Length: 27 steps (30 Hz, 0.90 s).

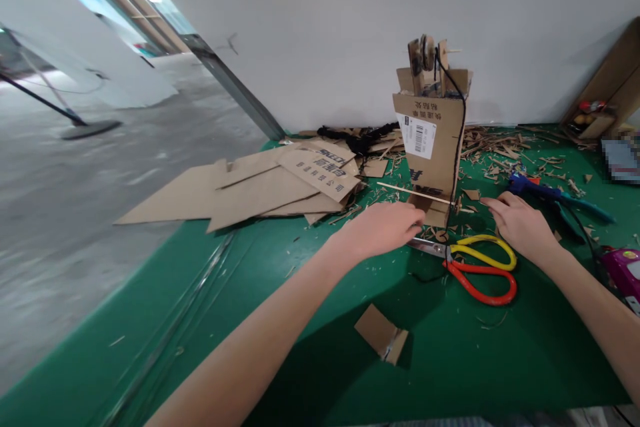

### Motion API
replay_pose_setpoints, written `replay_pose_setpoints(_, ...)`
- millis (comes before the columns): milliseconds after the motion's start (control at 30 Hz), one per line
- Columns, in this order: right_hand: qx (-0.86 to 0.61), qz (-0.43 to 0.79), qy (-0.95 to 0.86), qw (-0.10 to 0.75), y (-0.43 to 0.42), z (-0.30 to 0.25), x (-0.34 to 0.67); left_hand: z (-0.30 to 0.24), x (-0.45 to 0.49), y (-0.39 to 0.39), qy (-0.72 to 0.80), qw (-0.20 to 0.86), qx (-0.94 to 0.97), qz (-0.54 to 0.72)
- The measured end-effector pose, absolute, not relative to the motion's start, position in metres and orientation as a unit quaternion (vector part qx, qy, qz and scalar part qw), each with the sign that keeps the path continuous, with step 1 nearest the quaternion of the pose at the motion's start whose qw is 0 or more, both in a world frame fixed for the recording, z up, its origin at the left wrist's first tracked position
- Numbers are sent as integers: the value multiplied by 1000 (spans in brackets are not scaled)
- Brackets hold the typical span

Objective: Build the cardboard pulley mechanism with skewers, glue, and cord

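Note:
A tall cardboard box [440, 130] stands upright on the green table, with a cardboard pulley wheel [427, 52] between two uprights on top. A black cord [464, 113] runs from the pulley down its right side. Low across the front, a thin wooden stick [417, 193] passes through the box. My left hand [387, 227] has its fingers curled at the lower left edge of the box. To the right of the stick's end, my right hand [520, 223] pinches its fingers together; anything between them is hidden. Scissors [447, 251] with yellow and red handles lie between my hands.
Flat cardboard sheets [270, 187] are piled at left. Cardboard scraps [493, 147] litter the back along the wall. A blue glue gun [537, 190] and a magenta device [623, 270] lie at right. A small cardboard piece [377, 330] rests near the front of the green table [210, 327].

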State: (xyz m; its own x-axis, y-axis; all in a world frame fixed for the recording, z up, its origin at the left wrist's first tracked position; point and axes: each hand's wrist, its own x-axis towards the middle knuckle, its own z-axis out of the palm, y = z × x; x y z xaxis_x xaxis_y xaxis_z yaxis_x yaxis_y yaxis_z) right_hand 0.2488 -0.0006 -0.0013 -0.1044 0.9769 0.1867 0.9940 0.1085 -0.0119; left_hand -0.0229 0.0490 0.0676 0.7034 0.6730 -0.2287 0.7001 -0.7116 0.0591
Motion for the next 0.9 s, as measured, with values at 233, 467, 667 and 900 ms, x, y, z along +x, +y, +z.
replay_pose_setpoints(233, -660, -37, -748, 64, 1, -3, 247, 40, 12, 37, 385, 81, 917, -62)
replay_pose_setpoints(467, -660, -34, -748, 67, 0, -3, 245, 32, 10, 44, 450, 167, 877, -25)
replay_pose_setpoints(667, -679, -115, -701, 185, -1, 1, 253, 63, -11, 50, 458, 231, 858, 26)
replay_pose_setpoints(900, -502, -200, -719, 437, -10, 36, 258, 93, -25, 50, 430, 470, 678, 366)
